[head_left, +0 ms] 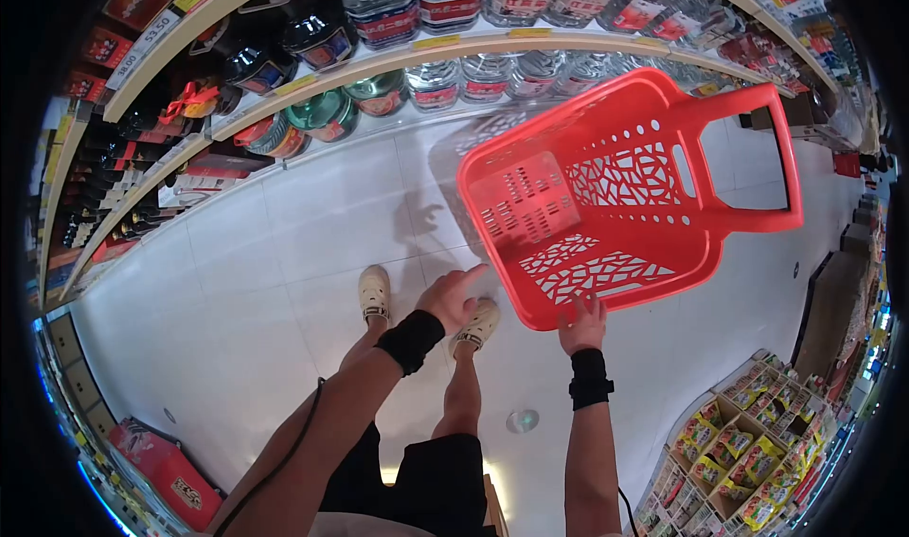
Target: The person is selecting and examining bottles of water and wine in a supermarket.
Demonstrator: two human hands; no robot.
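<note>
While your right hand (582,329) touches the red basket (620,217) at its near edge, likely to steady it, grip unclear, your empty left hand (451,298) uncurls a forefinger beside it, bottle shelf (365,62) beyond.

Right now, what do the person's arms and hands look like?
The left hand and right hand wear no gloves. A black band wraps the left wrist; another band wraps the right. No sleeve covers the left forearm or right forearm. A thin black cord runs along the left one; another cord shows beside the right.
</note>
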